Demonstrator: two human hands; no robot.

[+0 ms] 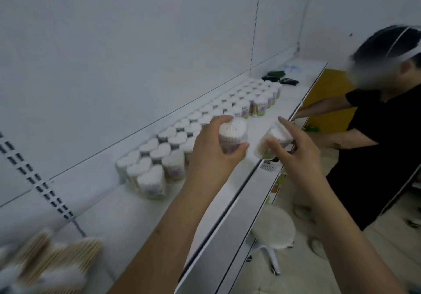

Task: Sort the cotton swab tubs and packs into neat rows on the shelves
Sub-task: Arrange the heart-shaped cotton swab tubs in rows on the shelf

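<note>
Holding one heart-shaped tub (232, 137) upright in our left hand (213, 154), we have thumb and fingers wrapped round its clear wall, the white swab tips showing above the grip. Our right hand (296, 150) grasps a second tub (273, 142), tilted, with its top leaning away from the palm and the fingers curled over its near side. Both tubs hang above the front part of the white shelf (127, 220), apart from each other. Just beyond and left of our left hand stand the rows of tubs (182, 134), running along the shelf's back toward the far end. Loose packs of wooden-stemmed swabs (52, 264) lie blurred at the near left corner. To the right, another person in a black top (385, 143) stands reaching toward the shelf edge, with a round stool (273, 230) on the floor below.
</note>
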